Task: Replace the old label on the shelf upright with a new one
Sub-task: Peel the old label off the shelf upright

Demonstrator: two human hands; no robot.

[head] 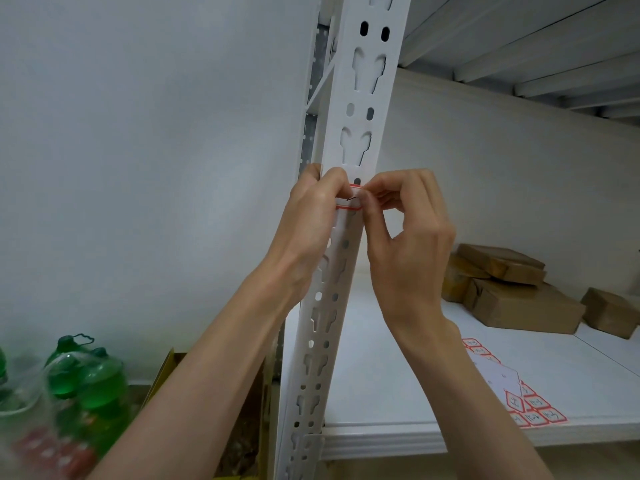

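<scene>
Left hand: your left hand (311, 216) wraps the edge of the white perforated steel shelf upright (363, 109), fingers curled, thumb pressing the label's left part, likely steadying it while the other hand works.
Right hand: your right hand (405, 230) has thumb and forefinger pinched together at the label's right edge; whether they hold a lifted corner, you cannot tell.
Label: the small white red-bordered paper label (350, 206) sits on the upright's front face between both hands, mostly hidden; old or new is unclear.
Label sheet: the white backing sheet of red-bordered labels (519, 403) lies on the white shelf board (398, 358), near for reaching.
Behind: brown cardboard parcels (519, 299) are stacked deeper on the board.
</scene>
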